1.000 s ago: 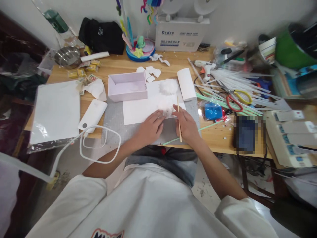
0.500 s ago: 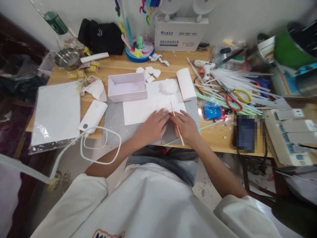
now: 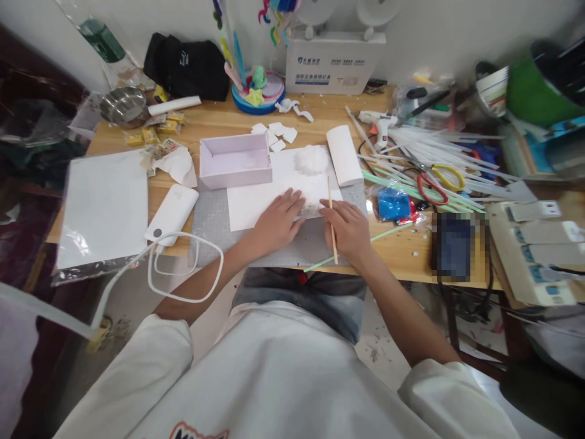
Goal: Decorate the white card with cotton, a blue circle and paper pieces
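My left hand (image 3: 278, 221) lies with its fingers stretched out on a white sheet of paper (image 3: 247, 204), fingertips beside a small white fluffy heap (image 3: 311, 206). Across from it, my right hand (image 3: 350, 230) is closed around a thin wooden stick (image 3: 334, 239), which slants up past the fingers. The right fingertips reach the heap's other side. A larger mound of white fluff (image 3: 311, 160) sits farther back on the paper. A pale lilac open box (image 3: 235, 174) stands at the left, and a curved white piece (image 3: 343, 155) lies at the right.
Under the paper is a grey mat (image 3: 212, 225). To the right are scissors (image 3: 427, 171), a glue gun (image 3: 379, 125), many glue sticks (image 3: 425, 143) and a power strip (image 3: 532, 250). A white power bank (image 3: 172, 213) with a looped cable lies left.
My hands have moved apart, uncovering the small white heap between them. The left hand shifted left; the right hand shifted right, and its wooden stick now stands more upright in view.
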{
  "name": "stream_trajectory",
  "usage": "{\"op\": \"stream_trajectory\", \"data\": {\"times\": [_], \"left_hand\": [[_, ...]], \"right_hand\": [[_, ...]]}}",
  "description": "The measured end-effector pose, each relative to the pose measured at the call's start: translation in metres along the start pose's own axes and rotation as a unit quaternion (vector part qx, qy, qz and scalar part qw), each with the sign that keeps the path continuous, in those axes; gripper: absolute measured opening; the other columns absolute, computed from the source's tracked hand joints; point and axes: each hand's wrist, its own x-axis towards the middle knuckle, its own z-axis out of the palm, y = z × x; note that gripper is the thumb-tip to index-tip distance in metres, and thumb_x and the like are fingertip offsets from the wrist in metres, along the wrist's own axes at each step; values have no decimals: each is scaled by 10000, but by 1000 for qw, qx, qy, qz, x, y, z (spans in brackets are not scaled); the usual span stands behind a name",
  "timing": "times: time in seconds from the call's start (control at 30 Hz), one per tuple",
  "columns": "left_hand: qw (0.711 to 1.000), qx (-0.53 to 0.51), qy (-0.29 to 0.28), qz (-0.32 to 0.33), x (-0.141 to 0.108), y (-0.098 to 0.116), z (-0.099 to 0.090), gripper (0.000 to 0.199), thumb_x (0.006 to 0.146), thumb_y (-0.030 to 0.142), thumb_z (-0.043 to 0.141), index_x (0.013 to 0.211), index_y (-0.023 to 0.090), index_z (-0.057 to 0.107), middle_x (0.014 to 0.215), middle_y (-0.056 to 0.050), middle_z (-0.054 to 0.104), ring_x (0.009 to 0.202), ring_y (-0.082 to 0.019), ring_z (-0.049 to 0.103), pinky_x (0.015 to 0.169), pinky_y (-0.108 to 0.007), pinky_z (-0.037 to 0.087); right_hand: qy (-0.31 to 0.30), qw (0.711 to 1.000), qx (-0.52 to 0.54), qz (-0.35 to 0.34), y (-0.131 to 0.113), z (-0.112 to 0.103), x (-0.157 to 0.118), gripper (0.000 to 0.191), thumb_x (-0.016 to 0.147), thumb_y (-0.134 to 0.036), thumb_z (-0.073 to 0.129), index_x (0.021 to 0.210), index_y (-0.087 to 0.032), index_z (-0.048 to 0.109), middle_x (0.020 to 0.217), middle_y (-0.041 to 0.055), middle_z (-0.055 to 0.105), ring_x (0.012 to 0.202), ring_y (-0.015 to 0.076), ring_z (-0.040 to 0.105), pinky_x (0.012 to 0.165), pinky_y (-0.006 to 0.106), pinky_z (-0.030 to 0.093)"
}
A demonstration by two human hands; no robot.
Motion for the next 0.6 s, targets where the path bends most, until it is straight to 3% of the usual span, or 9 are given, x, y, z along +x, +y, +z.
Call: {"op": "stream_trajectory", "data": {"times": [0.1,0.2,0.3,0.4,0.5,0.6], "left_hand": [[999,0,-4,53,-13,7,0,382,1032,231,486,1357,103,640,1504,-181,590,1490,-317,481,1252,-554,388],[995,-40,14,92,-24,7,-5,333,1061,257,441,1214,167,723,1273,-115,755,1325,-242,652,1164,-467,511],[998,-48,43,27,-16,-1,-10,373,1057,274,437,1339,165,655,1410,-136,677,1361,-237,623,1163,-452,518],[999,-35,12,-16,2,-7,-11,512,1020,295,493,1501,120,506,1627,-178,443,1522,-288,440,1260,-495,399],[998,-54,-33,11,6,-11,-12,514,1038,306,440,1513,118,488,1572,-163,525,1482,-265,496,1254,-468,408],[999,-40,-5,0,-9,-25,-18,478,1055,336,407,1474,147,542,1540,-141,566,1446,-248,536,1230,-446,439]], "right_hand": [[-52,998,13,-16,0,0,8,367,1005,-176,426,1322,-216,606,1557,101,573,1487,254,503,1197,492,431],[-90,996,6,-22,4,2,7,357,982,-163,456,1287,-206,635,1487,112,640,1402,260,590,1202,498,419],[-46,999,-8,15,4,4,5,311,969,-178,484,1211,-197,677,1384,136,709,1282,270,672,1143,483,471],[-44,999,5,5,-2,4,13,365,983,-173,452,1304,-196,626,1513,123,615,1421,272,568,1166,477,461],[-74,997,-4,15,-8,5,20,386,993,-163,427,1340,-170,597,1528,134,598,1410,294,579,1179,508,449],[-60,997,-22,51,-5,3,9,328,990,-265,513,1278,-153,623,1504,176,610,1369,346,602,1148,545,467]]}}
